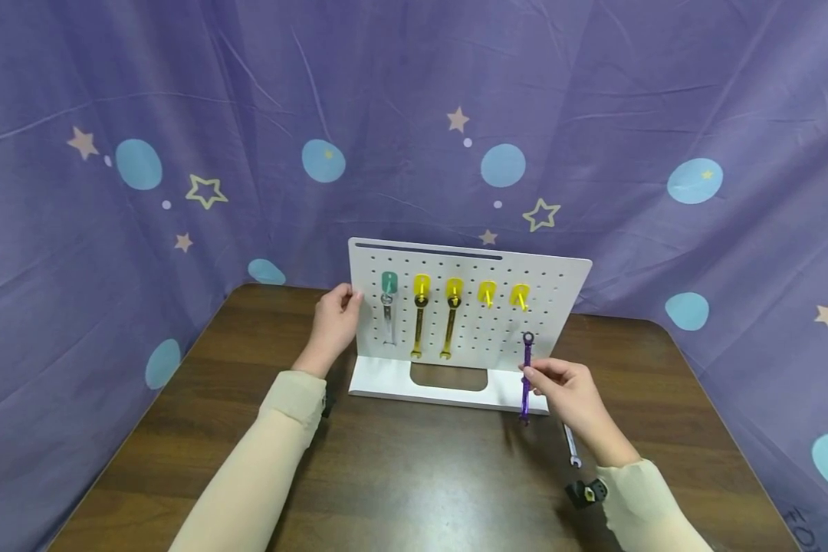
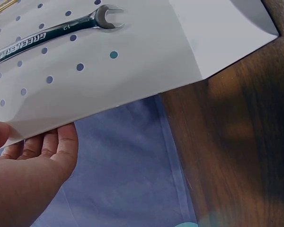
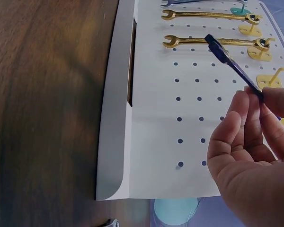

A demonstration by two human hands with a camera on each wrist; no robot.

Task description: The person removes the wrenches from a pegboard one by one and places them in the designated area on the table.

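A white pegboard [image 1: 497, 337] stands upright on the table, and my left hand [image 1: 334, 322] grips its left edge, thumb in front and fingers behind. My right hand [image 1: 566, 391] pinches a purple wrench [image 1: 527, 383] between thumb and fingers, in front of the board's lower right, ring end up. On the board, a silver wrench [image 2: 47, 35] hangs from the green hook [image 1: 389, 281]. Two gold wrenches, one left [image 1: 419, 326] and one right [image 1: 450, 330], hang from yellow hooks. Two more yellow hooks, one [image 1: 487, 293] beside the other [image 1: 520, 295], hold nothing.
Another silver wrench [image 1: 571, 446] lies on the brown wooden table [image 1: 414, 475], partly behind my right wrist. A purple curtain [image 1: 400, 100] with stars and blue spots hangs behind the table. The board's base [image 1: 379, 378] has a wide cutout at its middle.
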